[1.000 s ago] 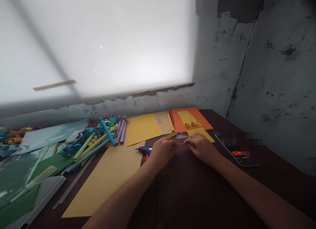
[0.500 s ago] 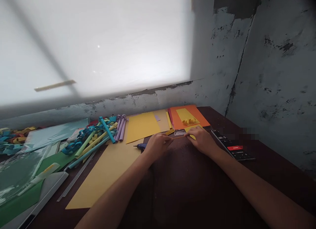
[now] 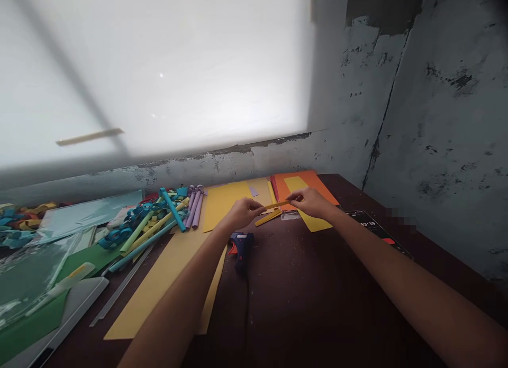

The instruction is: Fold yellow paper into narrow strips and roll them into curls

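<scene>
A narrow yellow paper strip [image 3: 277,204] is stretched between my two hands above the far part of the dark table. My left hand [image 3: 243,212] pinches its left end, and my right hand [image 3: 306,200] pinches the right end. Just below the strip lies another folded yellow strip [image 3: 267,218]. A yellow sheet [image 3: 313,221] rests under and beside my right hand. The dark blue glue gun [image 3: 240,250] with an orange trigger lies on the table below my left hand.
Orange sheets [image 3: 324,187] lie at the back right, a phone [image 3: 371,226] partly behind my right forearm. Left are a tan sheet [image 3: 159,283], purple paper rolls [image 3: 193,208], a teal roll [image 3: 172,209], curled strips and green sheets [image 3: 34,325]. A wall [image 3: 436,119] stands behind.
Both hands have risen and moved away from me with the strip, whose broad side now shows. The glue gun and yellow sheet are less covered; my right forearm now hides part of the phone.
</scene>
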{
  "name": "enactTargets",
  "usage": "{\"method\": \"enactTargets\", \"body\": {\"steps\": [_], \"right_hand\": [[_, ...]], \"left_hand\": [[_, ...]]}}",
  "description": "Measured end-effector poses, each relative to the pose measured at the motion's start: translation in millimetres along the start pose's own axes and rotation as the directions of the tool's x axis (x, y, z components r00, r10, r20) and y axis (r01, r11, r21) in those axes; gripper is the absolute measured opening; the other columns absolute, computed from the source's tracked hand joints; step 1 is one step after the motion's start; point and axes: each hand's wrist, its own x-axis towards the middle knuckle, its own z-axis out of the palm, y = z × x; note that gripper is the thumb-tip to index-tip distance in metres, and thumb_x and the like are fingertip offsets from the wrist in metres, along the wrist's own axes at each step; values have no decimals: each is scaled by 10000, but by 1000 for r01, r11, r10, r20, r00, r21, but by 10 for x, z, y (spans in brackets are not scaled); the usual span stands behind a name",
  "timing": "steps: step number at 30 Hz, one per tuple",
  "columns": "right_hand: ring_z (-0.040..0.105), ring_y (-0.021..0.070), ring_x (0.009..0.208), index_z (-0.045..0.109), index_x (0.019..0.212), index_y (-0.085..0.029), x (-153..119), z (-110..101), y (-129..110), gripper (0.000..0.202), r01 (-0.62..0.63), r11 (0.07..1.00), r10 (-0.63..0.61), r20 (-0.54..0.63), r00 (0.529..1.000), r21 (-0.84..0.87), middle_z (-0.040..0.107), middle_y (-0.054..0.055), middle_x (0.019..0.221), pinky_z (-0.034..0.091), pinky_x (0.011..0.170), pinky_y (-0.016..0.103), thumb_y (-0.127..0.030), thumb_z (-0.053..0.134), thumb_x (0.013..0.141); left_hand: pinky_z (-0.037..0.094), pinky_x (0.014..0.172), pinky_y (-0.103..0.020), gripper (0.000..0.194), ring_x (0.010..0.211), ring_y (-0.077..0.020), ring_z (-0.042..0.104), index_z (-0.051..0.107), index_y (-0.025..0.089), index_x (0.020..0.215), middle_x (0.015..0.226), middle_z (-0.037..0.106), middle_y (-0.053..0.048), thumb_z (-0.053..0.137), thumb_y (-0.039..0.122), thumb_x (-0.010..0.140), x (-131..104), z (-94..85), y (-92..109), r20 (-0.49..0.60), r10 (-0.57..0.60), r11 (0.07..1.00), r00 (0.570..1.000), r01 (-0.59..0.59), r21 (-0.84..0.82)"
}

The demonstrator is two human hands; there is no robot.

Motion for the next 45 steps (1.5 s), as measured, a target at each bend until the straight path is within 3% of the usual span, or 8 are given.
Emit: {"method": "enactTargets", "body": {"steps": [8,21,26,30,37,41,43,45], "right_hand": [[638,420,1161,719,1219,-174,-66,94,412,705,-328,895,329,-50,943,-302,683,229,1253,525,850,467,-603,819,668],[681,360,992,712,1091,-182,-100,119,303,373,-313,934,296,-117,948,-173,726,191,1058,497,773,390,-247,726,723],[710,234,892,683,1151,-204,-93,30,135,321,-188,964,200,-50,978,188,756,103,1060,525,695,279,-248,546,864],[717,228,846,714,1022,-183,-87,156,-8,222,-138,548,150,65,987,825,772,110,987,567,668,272,-223,643,815],[723,213,858,777,948,-175,-47,319,21,207,-156,496,169,82,982,854,782,104,1031,600,678,281,-331,792,812],[714,211,829,793,936,-166,-56,333,47,299,-133,574,147,57,987,808,786,102,1011,576,640,276,-406,848,765],[715,213,818,797,915,-165,-69,349,29,309,-146,579,141,78,987,802,790,99,972,581,671,294,-419,857,749],[719,213,842,801,939,-174,-89,362,-8,321,-159,552,101,124,987,818,791,94,980,581,712,302,-428,852,751]], "left_hand": [[478,738,-276,429,828,-209,631,826,175,860,857,704,-88,521,467,940,-112,189,-123,51,23,992,998,-29,120],[486,896,-419,266,1024,-315,623,707,129,1005,1022,631,-154,600,365,944,-215,307,116,-112,-50,894,992,94,438],[513,936,-388,386,1071,-255,655,632,207,1244,1167,672,-115,585,470,965,-224,366,218,-138,86,996,987,-89,-16],[559,841,-350,502,985,-246,710,640,204,1288,1097,745,-106,696,497,885,-192,420,290,-46,32,870,998,-51,-490],[546,745,-324,357,842,-238,726,754,145,923,910,778,-106,688,490,860,-119,379,152,-94,-172,748,981,68,-660],[561,788,-370,461,1015,-287,709,684,163,1216,1185,737,-149,710,453,859,-145,349,144,-311,-159,883,937,-6,-469],[527,942,-436,609,1244,-317,606,568,231,1393,1443,597,-140,751,417,843,-184,327,193,-471,35,979,882,-125,-161],[411,1102,-511,608,1380,-332,490,532,271,1425,1547,497,-116,732,426,873,-225,310,249,-414,260,966,872,-228,125]]}}
